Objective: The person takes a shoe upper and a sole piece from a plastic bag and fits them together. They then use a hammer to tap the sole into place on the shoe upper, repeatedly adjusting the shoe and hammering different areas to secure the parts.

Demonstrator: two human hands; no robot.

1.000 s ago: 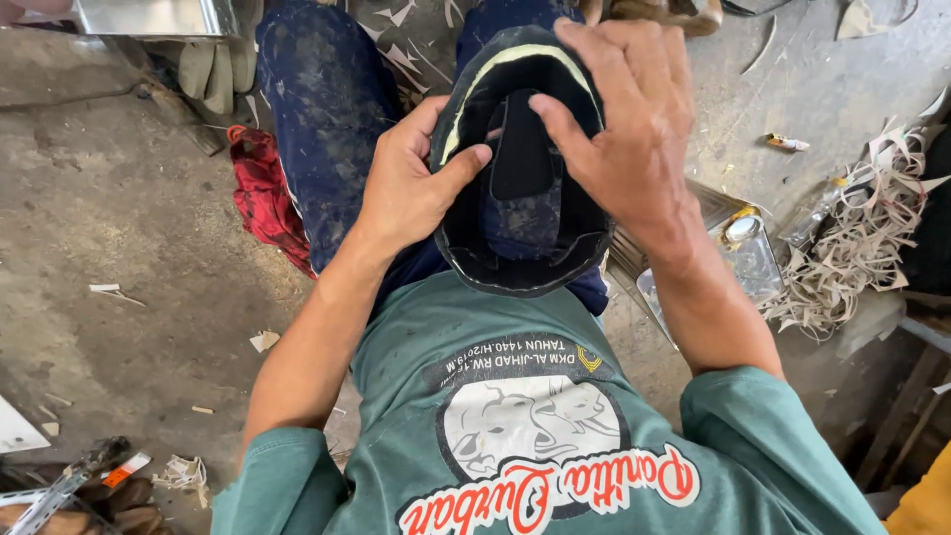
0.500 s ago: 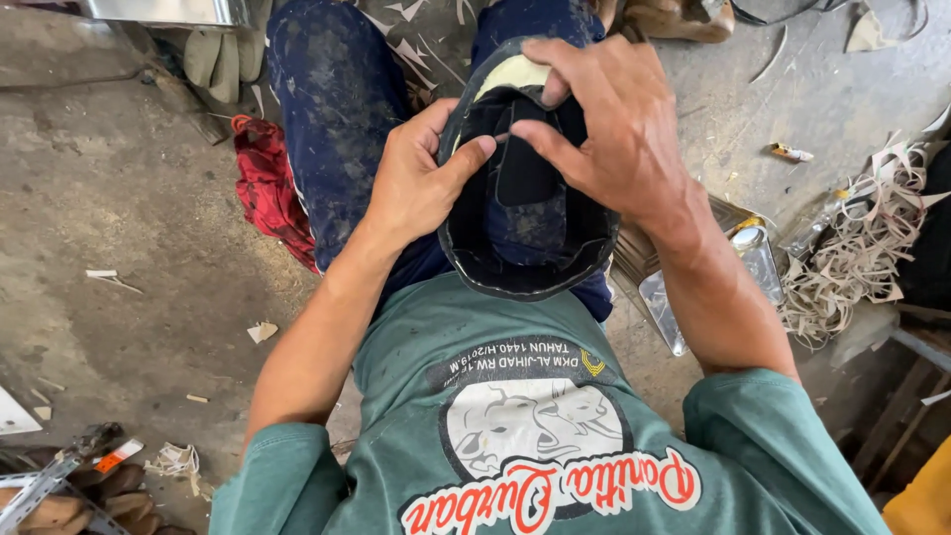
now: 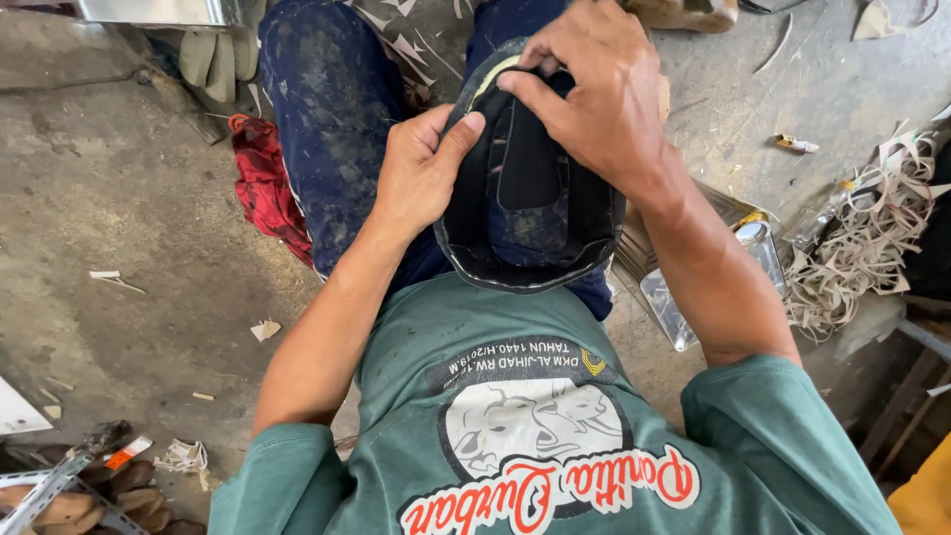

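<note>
I sit with a black shoe upper (image 3: 530, 218) resting on my lap, its open inside facing me and a pale yellow edge at its far rim. My left hand (image 3: 421, 168) grips its left wall, thumb pressed over the rim. My right hand (image 3: 594, 94) clamps the far toe end from above, fingers curled over the edge and into the opening. My legs in dark blue, dusty trousers (image 3: 327, 129) stretch out under the shoe. The toe end is hidden beneath my right hand.
A red cloth (image 3: 263, 188) lies by my left leg on the concrete floor. Curled pale strips (image 3: 872, 248) pile up at the right, beside a clear container (image 3: 753, 248). Tools and scraps (image 3: 89, 476) sit at the lower left.
My right hand has slid further over the toe end, covering more of the yellow edge. The left thumb stays on the rim. The view has shifted slightly.
</note>
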